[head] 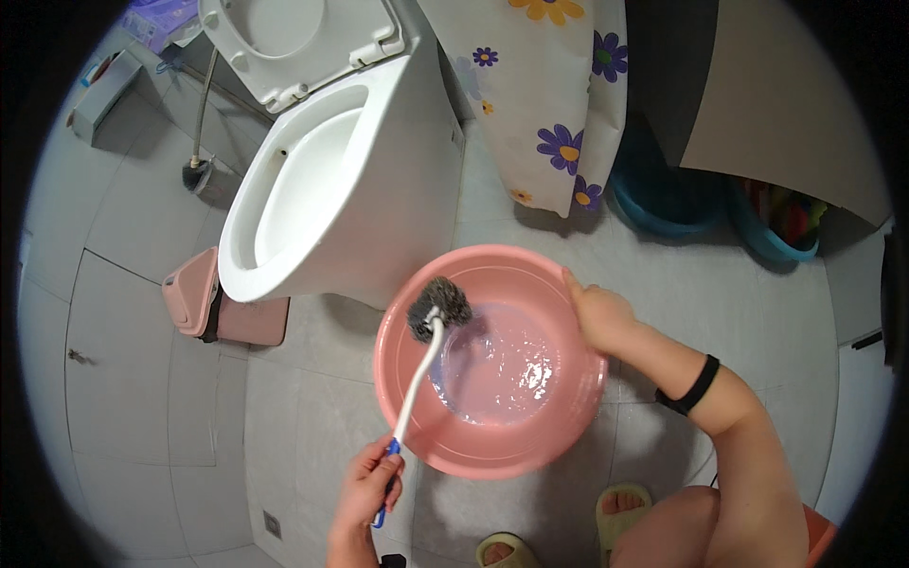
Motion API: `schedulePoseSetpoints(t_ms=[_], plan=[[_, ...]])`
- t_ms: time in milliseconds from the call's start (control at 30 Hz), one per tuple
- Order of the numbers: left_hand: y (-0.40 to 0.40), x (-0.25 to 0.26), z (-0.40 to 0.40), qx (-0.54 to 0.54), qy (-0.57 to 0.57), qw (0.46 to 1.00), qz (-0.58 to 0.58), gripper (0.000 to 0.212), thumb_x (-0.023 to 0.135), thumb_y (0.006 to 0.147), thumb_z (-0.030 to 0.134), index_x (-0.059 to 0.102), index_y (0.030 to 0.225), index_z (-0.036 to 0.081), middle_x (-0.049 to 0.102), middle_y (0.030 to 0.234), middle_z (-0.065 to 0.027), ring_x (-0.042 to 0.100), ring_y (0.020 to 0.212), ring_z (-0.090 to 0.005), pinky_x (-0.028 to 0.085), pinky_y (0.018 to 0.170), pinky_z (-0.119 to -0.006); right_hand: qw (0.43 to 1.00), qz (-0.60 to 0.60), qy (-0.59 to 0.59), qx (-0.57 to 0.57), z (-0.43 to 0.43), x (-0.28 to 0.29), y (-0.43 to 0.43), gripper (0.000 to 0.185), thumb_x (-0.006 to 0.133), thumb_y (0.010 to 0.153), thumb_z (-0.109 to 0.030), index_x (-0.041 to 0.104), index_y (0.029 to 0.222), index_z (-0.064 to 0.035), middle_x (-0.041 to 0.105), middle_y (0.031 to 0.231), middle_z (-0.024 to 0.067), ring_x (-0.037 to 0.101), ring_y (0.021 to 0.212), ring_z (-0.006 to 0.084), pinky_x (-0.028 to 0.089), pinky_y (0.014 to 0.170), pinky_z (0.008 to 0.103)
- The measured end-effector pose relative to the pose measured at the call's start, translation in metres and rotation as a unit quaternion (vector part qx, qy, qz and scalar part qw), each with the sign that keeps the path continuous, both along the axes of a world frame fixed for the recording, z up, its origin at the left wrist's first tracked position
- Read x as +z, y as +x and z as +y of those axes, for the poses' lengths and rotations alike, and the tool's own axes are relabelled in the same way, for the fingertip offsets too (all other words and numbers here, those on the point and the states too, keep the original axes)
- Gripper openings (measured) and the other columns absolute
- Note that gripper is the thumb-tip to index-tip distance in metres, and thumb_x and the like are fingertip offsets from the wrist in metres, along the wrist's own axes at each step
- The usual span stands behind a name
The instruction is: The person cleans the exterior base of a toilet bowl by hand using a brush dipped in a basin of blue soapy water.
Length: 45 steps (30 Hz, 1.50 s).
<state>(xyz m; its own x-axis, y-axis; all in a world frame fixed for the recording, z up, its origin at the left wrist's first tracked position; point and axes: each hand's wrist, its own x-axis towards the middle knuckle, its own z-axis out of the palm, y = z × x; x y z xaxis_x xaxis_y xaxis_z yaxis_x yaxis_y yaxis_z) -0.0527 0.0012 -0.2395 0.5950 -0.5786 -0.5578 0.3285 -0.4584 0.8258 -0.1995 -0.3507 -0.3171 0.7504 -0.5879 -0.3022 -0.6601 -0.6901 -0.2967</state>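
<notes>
My left hand grips the blue end of a white-handled toilet brush. The brush's dark bristle head is over the inner left side of a pink plastic basin. Shallow water with a bluish tint and bright glints lies in the basin. My right hand holds the basin's upper right rim, its fingers partly hidden. The basin is beside the base of a white toilet, whose seat and lid are raised.
A pink lidded bin stands left of the toilet. Another brush hangs on the wall. A flowered curtain hangs down behind the basin. Two blue tubs sit at the upper right. My slippered feet are below the basin on grey tiles.
</notes>
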Motion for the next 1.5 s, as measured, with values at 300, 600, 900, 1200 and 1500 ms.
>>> schedulePoseSetpoints(t_ms=[300, 600, 900, 1200, 1500], plan=[[0.036, 0.001, -0.080, 0.026, -0.065, 0.996, -0.050, 0.042, 0.045, 0.088, 0.002, 0.039, 0.130, -0.004, 0.051, 0.080, -0.0068, 0.041, 0.038, -0.0105, 0.034, 0.034, -0.022, 0.969, 0.241, 0.032, 0.035, -0.009, 0.036, -0.058, 0.058, 0.062, 0.074, -0.022, 0.043, 0.124, 0.0018, 0.065, 0.094, 0.0157, 0.064, 0.084, 0.0286, 0.050, 0.069, 0.0400], [0.085, -0.047, -0.174, 0.001, 0.013, 0.998, 0.056, 0.054, 0.043, 0.089, 0.005, 0.027, 0.140, 0.007, 0.049, 0.072, -0.0065, 0.038, 0.036, -0.0103, 0.030, 0.029, -0.025, 0.993, 0.115, 0.013, 0.034, -0.018, 0.039, -0.058, 0.051, 0.065, 0.075, -0.036, 0.052, 0.108, 0.0007, 0.065, 0.092, 0.0124, 0.062, 0.088, 0.0290, 0.041, 0.084, 0.0449], [0.095, -0.052, -0.232, 0.025, 0.007, 0.999, 0.038, 0.056, 0.046, 0.086, 0.004, 0.028, 0.139, 0.004, 0.047, 0.067, -0.0080, 0.038, 0.036, -0.0132, 0.031, 0.032, -0.028, 0.999, 0.034, 0.036, 0.019, -0.029, 0.018, -0.067, 0.061, 0.063, 0.076, -0.036, 0.046, 0.120, 0.0022, 0.062, 0.098, 0.0181, 0.059, 0.094, 0.0319, 0.036, 0.094, 0.0506], [0.121, -0.036, -0.255, 0.032, -0.005, 0.997, 0.063, 0.050, 0.046, 0.090, 0.011, 0.032, 0.138, 0.008, 0.046, 0.063, -0.0048, 0.037, 0.037, -0.0090, 0.029, 0.032, -0.023, 0.997, 0.025, 0.068, -0.019, -0.036, 0.045, -0.073, 0.072, 0.060, 0.079, -0.038, 0.034, 0.136, -0.0018, 0.057, 0.110, 0.0167, 0.054, 0.106, 0.0298, 0.022, 0.104, 0.0547], [0.135, -0.048, -0.231, 0.025, 0.003, 0.997, 0.072, 0.050, 0.049, 0.091, 0.018, 0.033, 0.138, 0.009, 0.047, 0.058, -0.0011, 0.036, 0.036, -0.0078, 0.027, 0.030, -0.021, 0.997, -0.054, 0.058, -0.022, -0.037, 0.058, -0.081, 0.068, 0.061, 0.079, -0.032, 0.035, 0.136, -0.0032, 0.056, 0.109, 0.0150, 0.053, 0.106, 0.0292, 0.020, 0.105, 0.0550]])
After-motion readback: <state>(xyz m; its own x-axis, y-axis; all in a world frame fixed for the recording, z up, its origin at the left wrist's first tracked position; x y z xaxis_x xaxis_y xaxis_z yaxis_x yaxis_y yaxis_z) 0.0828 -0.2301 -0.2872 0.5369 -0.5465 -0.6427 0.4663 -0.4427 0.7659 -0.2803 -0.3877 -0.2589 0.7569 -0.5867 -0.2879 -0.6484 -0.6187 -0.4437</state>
